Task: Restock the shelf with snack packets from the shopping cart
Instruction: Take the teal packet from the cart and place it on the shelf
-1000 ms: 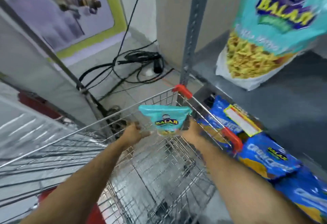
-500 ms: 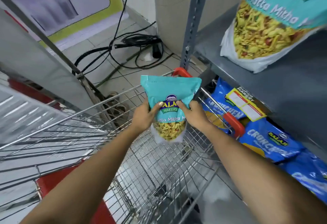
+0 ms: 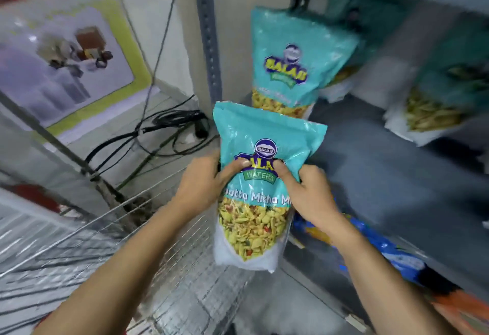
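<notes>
I hold a teal snack packet with a clear window of yellow mix upright in front of me. My left hand grips its left side and my right hand grips its right side, thumbs on the printed front. It hangs above the wire shopping cart, beside the front edge of the grey shelf. Another teal packet stands on that shelf against the post, with more teal packets blurred to the right.
A perforated grey shelf post rises just left of the shelf. Blue snack packets lie on the lower shelf at the right. Black cables sprawl on the tiled floor behind the cart, below a poster.
Both hands lifted the teal packet out of the cart and raised it up and to the right, level with the shelf. My view tilted upward, showing more of the shelf.
</notes>
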Motion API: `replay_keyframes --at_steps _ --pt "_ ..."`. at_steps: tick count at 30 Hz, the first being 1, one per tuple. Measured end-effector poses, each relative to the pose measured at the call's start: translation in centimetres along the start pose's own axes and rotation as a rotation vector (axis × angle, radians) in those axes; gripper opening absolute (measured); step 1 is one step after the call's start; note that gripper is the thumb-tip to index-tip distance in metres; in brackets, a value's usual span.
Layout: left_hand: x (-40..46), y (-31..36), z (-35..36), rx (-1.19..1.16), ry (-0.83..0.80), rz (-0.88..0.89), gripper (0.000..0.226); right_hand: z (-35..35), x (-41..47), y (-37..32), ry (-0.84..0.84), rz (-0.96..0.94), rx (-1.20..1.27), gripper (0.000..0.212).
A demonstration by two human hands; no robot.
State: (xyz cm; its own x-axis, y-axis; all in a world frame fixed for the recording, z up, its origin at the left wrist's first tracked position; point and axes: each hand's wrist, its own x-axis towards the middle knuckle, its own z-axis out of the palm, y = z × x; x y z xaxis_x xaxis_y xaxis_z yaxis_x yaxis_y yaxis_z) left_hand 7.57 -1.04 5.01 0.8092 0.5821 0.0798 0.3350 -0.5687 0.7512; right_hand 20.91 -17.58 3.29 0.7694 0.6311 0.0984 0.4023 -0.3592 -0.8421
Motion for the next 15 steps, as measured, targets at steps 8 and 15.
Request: replay_keyframes --at_steps 8,15 --pt "6.0 12.6 6.1 -0.071 0.060 0.432 0.073 -13.8 -1.0 0.4 0.448 -0.093 -0.160 0.076" --pt "12.3 18.0 12.0 -0.053 -0.053 0.462 0.067 -19.1 2.0 2.4 0.661 0.058 -0.114 0.061"
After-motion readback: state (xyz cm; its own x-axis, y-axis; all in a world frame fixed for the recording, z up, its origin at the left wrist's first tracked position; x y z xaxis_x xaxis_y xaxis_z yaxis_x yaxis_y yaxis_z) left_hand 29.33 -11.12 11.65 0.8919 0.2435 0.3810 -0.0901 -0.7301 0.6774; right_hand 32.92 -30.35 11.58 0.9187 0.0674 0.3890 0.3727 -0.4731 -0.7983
